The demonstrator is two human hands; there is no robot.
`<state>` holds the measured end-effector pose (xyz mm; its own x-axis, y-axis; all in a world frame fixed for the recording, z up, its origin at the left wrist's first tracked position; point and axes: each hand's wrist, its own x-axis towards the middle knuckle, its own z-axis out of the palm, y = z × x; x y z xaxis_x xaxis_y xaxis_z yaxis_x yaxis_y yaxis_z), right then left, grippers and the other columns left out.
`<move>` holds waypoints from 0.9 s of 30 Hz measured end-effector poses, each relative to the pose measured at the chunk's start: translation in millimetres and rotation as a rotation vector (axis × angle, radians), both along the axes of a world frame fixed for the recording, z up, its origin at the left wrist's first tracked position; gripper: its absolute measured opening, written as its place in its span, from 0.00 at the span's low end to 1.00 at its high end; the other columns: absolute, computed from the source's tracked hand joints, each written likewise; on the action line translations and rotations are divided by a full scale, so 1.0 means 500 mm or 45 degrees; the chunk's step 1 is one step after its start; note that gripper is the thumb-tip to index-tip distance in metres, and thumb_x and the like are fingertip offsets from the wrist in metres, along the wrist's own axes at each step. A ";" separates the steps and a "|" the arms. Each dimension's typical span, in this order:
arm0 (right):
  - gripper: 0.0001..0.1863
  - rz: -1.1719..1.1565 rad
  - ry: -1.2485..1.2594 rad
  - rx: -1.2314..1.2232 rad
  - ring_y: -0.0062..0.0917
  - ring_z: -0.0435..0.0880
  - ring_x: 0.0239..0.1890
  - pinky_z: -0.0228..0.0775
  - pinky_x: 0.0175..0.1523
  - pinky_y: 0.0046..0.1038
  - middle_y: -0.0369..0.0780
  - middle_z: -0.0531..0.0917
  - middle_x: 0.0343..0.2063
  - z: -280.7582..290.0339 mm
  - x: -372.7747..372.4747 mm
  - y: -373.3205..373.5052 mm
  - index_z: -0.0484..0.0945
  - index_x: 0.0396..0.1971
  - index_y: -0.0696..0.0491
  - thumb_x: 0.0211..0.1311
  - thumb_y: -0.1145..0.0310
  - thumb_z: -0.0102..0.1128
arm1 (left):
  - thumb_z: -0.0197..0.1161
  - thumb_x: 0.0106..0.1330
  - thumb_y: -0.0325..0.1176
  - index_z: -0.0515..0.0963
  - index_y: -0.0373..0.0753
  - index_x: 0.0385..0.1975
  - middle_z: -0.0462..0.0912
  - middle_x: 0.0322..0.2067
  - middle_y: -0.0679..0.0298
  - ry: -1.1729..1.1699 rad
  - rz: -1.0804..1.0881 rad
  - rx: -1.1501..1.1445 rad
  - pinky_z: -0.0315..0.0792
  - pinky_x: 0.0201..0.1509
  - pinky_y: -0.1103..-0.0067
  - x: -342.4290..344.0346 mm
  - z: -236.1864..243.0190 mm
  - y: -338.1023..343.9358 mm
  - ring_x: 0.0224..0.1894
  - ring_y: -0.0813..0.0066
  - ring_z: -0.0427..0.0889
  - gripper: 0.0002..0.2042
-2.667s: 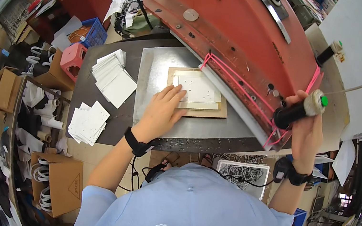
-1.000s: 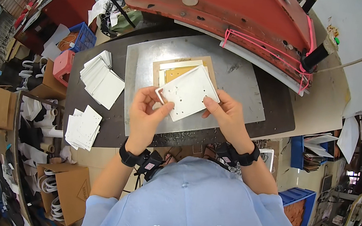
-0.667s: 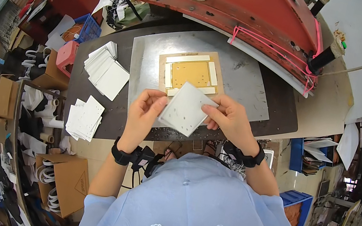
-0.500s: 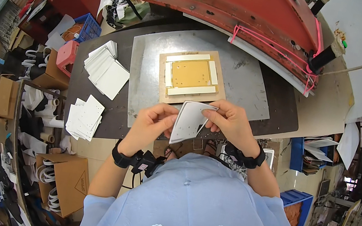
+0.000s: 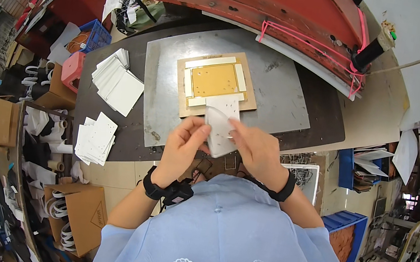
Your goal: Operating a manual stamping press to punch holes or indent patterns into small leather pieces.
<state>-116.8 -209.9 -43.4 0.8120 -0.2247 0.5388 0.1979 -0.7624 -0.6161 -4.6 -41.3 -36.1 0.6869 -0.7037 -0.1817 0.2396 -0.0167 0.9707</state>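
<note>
My left hand (image 5: 185, 139) is closed on the edge of a curved white sheet (image 5: 221, 143), held in front of me just off the near edge of the table. My right hand (image 5: 258, 149) is closed at the other side, its thumb and fingers on a white card with small holes (image 5: 224, 104). That card reaches over the near edge of a tan square board (image 5: 250, 94), which carries a yellow pad (image 5: 213, 79) framed by cream strips. Whether the card and the curved sheet are joined cannot be seen.
Under the board lies a grey metal plate (image 5: 285, 88) on a dark table (image 5: 327, 115). Fanned white sheets (image 5: 120, 91) and a pile of punched white cards (image 5: 96, 139) lie at left. A red machine beam (image 5: 278, 0) crosses the far side. A blue crate (image 5: 339, 224) stands at lower right.
My right hand has moved slightly toward me. The white stack between my hands has parted, and a punched card now extends over the board's near edge.
</note>
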 end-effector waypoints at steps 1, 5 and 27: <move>0.18 0.095 -0.070 -0.052 0.30 0.82 0.31 0.75 0.35 0.26 0.39 0.82 0.30 -0.002 0.000 0.001 0.80 0.51 0.53 0.58 0.74 0.62 | 0.55 0.73 0.30 0.73 0.32 0.43 0.81 0.34 0.65 -0.031 0.074 -0.035 0.72 0.41 0.85 0.004 -0.005 -0.003 0.36 0.86 0.77 0.07; 0.17 0.336 -0.161 -0.113 0.31 0.82 0.42 0.75 0.42 0.29 0.39 0.81 0.41 0.007 -0.004 0.018 0.82 0.44 0.53 0.52 0.76 0.61 | 0.48 0.73 0.23 0.67 0.35 0.52 0.80 0.37 0.65 -0.093 0.153 -0.127 0.71 0.43 0.86 0.009 -0.022 -0.008 0.38 0.84 0.77 0.10; 0.12 0.743 0.390 -0.174 0.29 0.80 0.49 0.69 0.55 0.28 0.35 0.82 0.44 0.014 -0.067 0.014 0.81 0.41 0.52 0.55 0.72 0.61 | 0.56 0.73 0.34 0.73 0.33 0.55 0.83 0.46 0.61 0.226 0.138 -0.222 0.77 0.49 0.81 0.082 0.013 0.009 0.45 0.79 0.83 0.15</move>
<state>-150.4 -202.9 -36.6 0.9003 0.3511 0.2573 0.4328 -0.6587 -0.6155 36.6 -37.0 -29.4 0.7281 -0.6591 -0.1885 0.3977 0.1821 0.8993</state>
